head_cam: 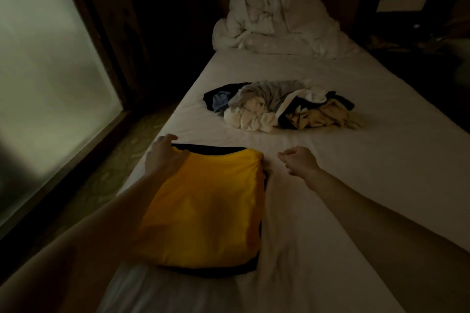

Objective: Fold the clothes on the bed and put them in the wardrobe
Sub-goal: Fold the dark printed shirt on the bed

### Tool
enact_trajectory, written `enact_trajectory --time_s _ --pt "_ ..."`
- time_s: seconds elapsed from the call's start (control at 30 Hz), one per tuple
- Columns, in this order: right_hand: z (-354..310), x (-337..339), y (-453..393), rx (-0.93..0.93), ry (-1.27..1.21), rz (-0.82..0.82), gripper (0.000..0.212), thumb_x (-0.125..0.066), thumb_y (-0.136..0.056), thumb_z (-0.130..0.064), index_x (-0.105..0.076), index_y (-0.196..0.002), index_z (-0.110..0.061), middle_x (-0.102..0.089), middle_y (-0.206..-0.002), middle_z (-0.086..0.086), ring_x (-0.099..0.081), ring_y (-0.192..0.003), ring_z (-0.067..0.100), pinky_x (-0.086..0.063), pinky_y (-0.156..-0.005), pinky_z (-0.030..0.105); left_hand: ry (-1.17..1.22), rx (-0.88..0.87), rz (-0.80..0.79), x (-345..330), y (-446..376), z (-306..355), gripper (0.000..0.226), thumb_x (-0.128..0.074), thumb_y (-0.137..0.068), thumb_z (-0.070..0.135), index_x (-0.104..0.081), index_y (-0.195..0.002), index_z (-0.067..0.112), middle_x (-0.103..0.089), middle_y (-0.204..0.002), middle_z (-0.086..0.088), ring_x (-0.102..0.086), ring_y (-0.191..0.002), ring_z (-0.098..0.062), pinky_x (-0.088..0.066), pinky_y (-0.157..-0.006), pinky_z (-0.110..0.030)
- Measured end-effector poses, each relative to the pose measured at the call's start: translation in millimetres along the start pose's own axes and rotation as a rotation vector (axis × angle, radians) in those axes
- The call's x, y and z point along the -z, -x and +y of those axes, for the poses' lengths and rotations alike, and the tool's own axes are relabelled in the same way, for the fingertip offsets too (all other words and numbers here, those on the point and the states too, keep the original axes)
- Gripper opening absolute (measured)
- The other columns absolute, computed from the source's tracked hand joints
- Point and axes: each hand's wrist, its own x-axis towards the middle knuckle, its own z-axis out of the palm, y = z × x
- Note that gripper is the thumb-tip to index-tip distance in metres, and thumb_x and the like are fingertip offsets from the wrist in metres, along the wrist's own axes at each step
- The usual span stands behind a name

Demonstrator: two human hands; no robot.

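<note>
on the bed (356, 160): your folded yellow garment (203, 206), unfolded pile (277, 105) beyond
left hand (162, 157): fingers relaxed, resting on garment's far corner
right hand (298, 160): curled, holding nothing

You are looking at one folded yellow garment (208, 211) lying under your left hand (162, 157), one heap of unfolded clothes (279, 107) beyond your right hand (297, 160), and one bundled white duvet (277, 18) farther off.

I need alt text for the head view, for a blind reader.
A person's left hand rests on a folded yellow garment on a white bed; the right hand hovers curled and empty beside it. Beyond lie unfolded clothes and a bunched duvet.
</note>
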Motion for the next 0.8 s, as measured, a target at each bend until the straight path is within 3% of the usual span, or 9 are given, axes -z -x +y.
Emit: enact_trajectory --time_s 0.13,0.3,0.63,0.8 --pt "2 47 23 0.168 0.414 0.062 0.06 -0.059 -0.092 -0.041 -0.042 -0.143 -0.015 -0.05 -0.141 0.01 -0.048 -0.127 0.029 -0.044 -0.102 0.039 -0.233 -0.256 -0.097 -24 27 60 0.063 -0.061 -0.089 0.048 -0.041 -0.143 0.022 -0.041 -0.149 -0.002 -0.042 -0.133 -0.025 -0.039 -0.106 -0.043" --pt "9 109 27 0.273 0.86 0.099 0.066 -0.05 -0.094 -0.048 -0.028 -0.149 -0.02 -0.033 -0.153 0.004 -0.031 -0.139 0.029 -0.035 -0.107 0.045 -0.447 -0.454 -0.09 -71 51 131 0.072 -0.052 -0.089 0.059 -0.031 -0.149 0.025 -0.029 -0.157 0.002 -0.027 -0.143 -0.019 -0.023 -0.117 -0.039" --pt "28 181 -58 0.301 1.012 0.168 0.059 -0.052 -0.092 -0.048 -0.031 -0.143 -0.027 -0.03 -0.153 0.001 -0.027 -0.141 0.026 -0.029 -0.109 0.05 -0.477 -0.554 -0.063 -145 14 217 0.069 -0.052 -0.086 0.055 -0.035 -0.144 0.022 -0.033 -0.152 0.001 -0.029 -0.141 -0.02 -0.022 -0.117 -0.04" --pt "40 181 -134 0.311 0.995 0.16 0.051 -0.051 -0.094 -0.044 -0.038 -0.14 -0.025 -0.04 -0.145 0.002 -0.036 -0.133 0.027 -0.035 -0.103 0.047 -0.467 -0.472 -0.065 -189 -44 225 0.067 -0.054 -0.087 0.052 -0.035 -0.144 0.021 -0.035 -0.15 0.0 -0.034 -0.137 -0.024 -0.026 -0.114 -0.041"
